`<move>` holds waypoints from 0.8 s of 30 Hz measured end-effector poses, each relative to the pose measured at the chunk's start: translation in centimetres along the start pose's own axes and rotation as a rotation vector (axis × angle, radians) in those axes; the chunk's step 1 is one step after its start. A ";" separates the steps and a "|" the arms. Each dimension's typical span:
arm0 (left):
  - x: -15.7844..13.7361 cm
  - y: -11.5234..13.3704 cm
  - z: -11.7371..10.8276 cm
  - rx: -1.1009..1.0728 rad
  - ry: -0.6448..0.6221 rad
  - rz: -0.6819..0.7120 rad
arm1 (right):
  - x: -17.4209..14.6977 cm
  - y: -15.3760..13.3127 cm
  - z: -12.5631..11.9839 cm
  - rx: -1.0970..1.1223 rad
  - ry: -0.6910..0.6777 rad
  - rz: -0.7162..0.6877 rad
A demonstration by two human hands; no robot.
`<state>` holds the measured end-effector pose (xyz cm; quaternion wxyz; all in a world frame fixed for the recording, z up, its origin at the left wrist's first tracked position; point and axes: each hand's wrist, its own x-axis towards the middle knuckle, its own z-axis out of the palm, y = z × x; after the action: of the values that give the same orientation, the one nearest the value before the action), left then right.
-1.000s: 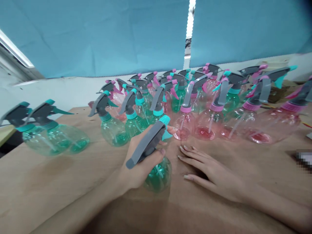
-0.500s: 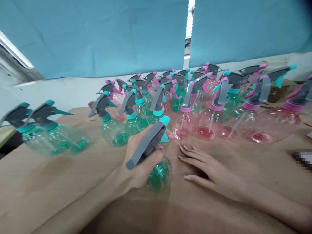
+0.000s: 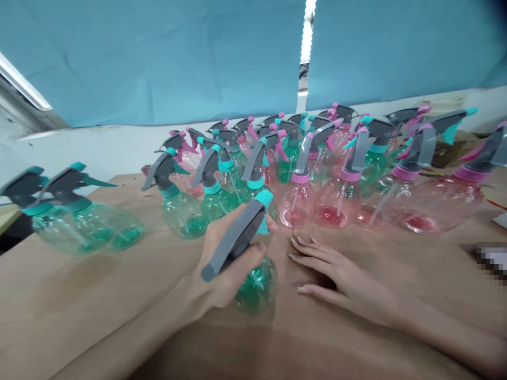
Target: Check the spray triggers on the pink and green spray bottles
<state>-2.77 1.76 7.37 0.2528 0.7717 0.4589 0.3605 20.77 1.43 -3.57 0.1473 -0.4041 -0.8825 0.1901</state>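
Observation:
My left hand [image 3: 224, 264] is wrapped round the neck of a green spray bottle [image 3: 257, 287] at the front of the table. Its grey trigger head with a turquoise nozzle rises above my fingers and points away to the right. The hand hides the bottle's collar and most of its trigger. Resting on the wood just right of that bottle, my right hand [image 3: 340, 269] has its fingers spread and holds nothing. Close beyond the hands stands a clear pink spray bottle [image 3: 296, 206] with a pink collar.
Many more green and pink spray bottles [image 3: 332, 203] crowd the back of the wooden table [image 3: 99, 306]. Two green spray bottles [image 3: 106, 229] stand apart at the left. A pixelated flat object [image 3: 493, 258] lies at the right edge. A blue sheet [image 3: 178, 58] hangs behind.
Almost nothing differs. The whole view has shifted very slightly; my left hand keeps its hold on the green spray bottle, and my right hand stays spread on the table.

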 end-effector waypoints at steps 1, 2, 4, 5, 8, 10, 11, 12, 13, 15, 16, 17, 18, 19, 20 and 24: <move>0.0 0.0 0.0 -0.012 -0.009 -0.011 | 0.0 -0.1 -0.1 -0.007 -0.002 -0.002; 0.0 0.0 0.1 -0.039 -0.013 -0.021 | 0.0 -0.1 -0.1 -0.014 -0.003 -0.002; 0.0 0.0 0.3 -0.073 0.009 -0.025 | 0.0 -0.1 -0.1 -0.025 0.000 -0.003; 0.0 0.1 0.4 -0.074 0.029 -0.021 | 0.0 -0.1 -0.1 -0.029 0.002 -0.003; 0.1 0.1 0.7 -0.078 0.075 -0.007 | 0.0 0.0 0.1 -0.036 0.002 -0.008; 0.1 0.1 0.8 -0.077 0.093 -0.011 | 0.0 0.1 0.2 -0.038 0.001 -0.015; 0.0 0.1 0.8 -0.073 0.098 -0.019 | 0.0 0.2 0.2 -0.040 0.000 -0.017; 0.0 0.1 0.9 -0.065 0.099 -0.028 | -0.1 0.2 0.3 -0.043 0.000 -0.018; 0.0 0.0 0.9 -0.058 0.100 -0.034 | -0.1 0.3 0.3 -0.047 0.001 -0.018; -0.1 0.0 0.9 -0.046 0.105 -0.039 | -0.1 0.3 0.4 -0.058 0.002 -0.023; -0.1 -0.1 1.0 -0.043 0.106 -0.038 | 0.0 0.3 0.4 -0.063 0.002 -0.027; -0.2 -0.2 1.0 -0.042 0.105 -0.032 | 0.0 0.3 0.4 -0.067 0.003 -0.032; -0.2 -0.3 1.1 -0.042 0.104 -0.026 | 0.0 0.3 0.4 -0.070 0.003 -0.036; -0.3 -0.3 1.1 -0.041 0.105 -0.020 | 0.0 0.3 0.4 -0.074 0.004 -0.040; -0.3 -0.3 1.2 -0.038 0.107 -0.011 | 0.0 0.2 0.3 -0.077 0.004 -0.042; -0.4 0.1 1.2 -0.016 0.130 -0.031 | 0.0 0.1 0.2 -0.080 0.014 -0.045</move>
<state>-1.94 1.31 6.56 0.2343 0.7373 0.4834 0.4096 20.74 1.43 -3.82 0.1415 -0.3909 -0.8973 0.1486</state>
